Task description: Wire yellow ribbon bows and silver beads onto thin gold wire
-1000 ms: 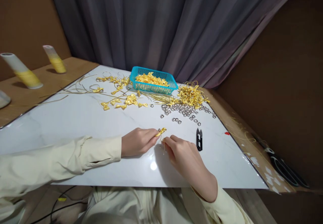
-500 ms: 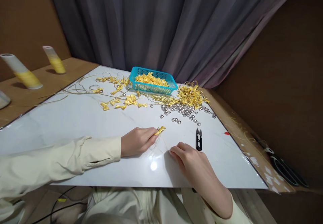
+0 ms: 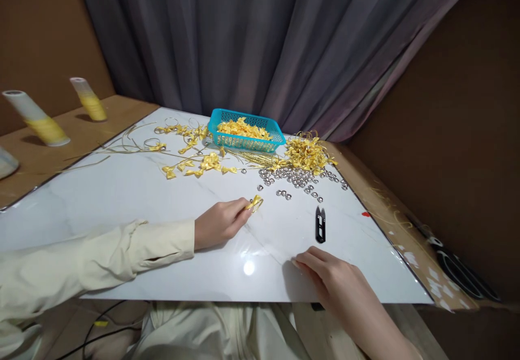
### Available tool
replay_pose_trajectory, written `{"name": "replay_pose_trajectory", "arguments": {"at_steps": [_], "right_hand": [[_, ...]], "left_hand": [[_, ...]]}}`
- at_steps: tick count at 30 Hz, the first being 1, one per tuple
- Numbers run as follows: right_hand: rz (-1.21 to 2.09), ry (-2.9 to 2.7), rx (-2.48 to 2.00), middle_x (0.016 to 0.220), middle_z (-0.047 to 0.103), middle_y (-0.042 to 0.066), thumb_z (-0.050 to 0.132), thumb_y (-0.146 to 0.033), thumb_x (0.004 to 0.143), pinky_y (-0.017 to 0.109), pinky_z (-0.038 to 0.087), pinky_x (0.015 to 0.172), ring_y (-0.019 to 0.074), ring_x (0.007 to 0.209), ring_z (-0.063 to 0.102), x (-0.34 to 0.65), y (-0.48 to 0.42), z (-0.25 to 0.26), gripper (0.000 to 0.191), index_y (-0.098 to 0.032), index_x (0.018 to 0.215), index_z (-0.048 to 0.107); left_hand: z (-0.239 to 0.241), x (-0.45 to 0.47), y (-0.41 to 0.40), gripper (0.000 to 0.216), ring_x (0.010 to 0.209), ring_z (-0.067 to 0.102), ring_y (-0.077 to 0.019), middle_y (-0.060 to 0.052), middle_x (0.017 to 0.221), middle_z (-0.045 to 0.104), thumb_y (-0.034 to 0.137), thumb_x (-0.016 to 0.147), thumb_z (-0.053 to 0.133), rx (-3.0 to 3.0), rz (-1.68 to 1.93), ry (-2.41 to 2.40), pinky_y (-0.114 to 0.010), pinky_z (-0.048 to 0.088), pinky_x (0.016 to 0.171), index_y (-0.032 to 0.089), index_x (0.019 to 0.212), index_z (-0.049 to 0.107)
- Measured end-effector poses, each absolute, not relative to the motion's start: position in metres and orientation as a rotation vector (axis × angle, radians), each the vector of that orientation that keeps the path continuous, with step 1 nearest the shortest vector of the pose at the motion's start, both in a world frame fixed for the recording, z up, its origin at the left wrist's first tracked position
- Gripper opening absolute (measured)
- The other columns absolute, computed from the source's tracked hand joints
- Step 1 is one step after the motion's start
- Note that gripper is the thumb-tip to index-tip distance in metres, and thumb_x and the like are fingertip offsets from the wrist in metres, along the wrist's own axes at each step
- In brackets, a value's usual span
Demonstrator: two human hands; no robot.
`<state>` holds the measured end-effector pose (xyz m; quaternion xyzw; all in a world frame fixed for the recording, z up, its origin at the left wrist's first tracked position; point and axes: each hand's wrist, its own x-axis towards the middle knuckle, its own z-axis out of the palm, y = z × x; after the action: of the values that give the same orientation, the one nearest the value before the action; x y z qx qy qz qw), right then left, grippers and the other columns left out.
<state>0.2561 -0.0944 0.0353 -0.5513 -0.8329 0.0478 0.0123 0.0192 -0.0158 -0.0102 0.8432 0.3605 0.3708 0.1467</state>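
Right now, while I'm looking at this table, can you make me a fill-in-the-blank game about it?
1. The yellow bow is in the ____ hand.
2. The snips on the table are colored ____.
3. Behind the basket hangs a dark ____.
4. The shiny beads are colored ____.

Missing words: left; black; curtain; silver.

Held bow (image 3: 255, 202): 1. Basket (image 3: 216, 134): 1. Snips (image 3: 320, 232): 1. Scissors (image 3: 454, 263): 1 pair. Yellow spools (image 3: 45, 128): 2. Silver beads (image 3: 294, 177): dozens (overlapping, exact tally impossible).
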Motion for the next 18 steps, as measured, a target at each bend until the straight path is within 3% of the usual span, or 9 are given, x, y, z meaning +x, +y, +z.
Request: {"name": "replay_pose_trajectory", "arguments": {"at_steps": [18], "right_hand": [[0.381,-2.587,-1.728,0.070,0.061,0.003,0.033,-0.022,0.090,0.022,0.036,0.049,0.0135,0.056,0.059,0.279,-0.100,0.041,0.032,-0.023,0.080,0.062]], "left_hand": [[-0.007,0.019,-0.014,0.019,0.045,0.040,-0.0078,0.006,0.054,0.041,0.023,0.091,0.034,2.347,1.105,1.061,-0.019,0.033,0.050,0.018,0.076,0.045]]}}
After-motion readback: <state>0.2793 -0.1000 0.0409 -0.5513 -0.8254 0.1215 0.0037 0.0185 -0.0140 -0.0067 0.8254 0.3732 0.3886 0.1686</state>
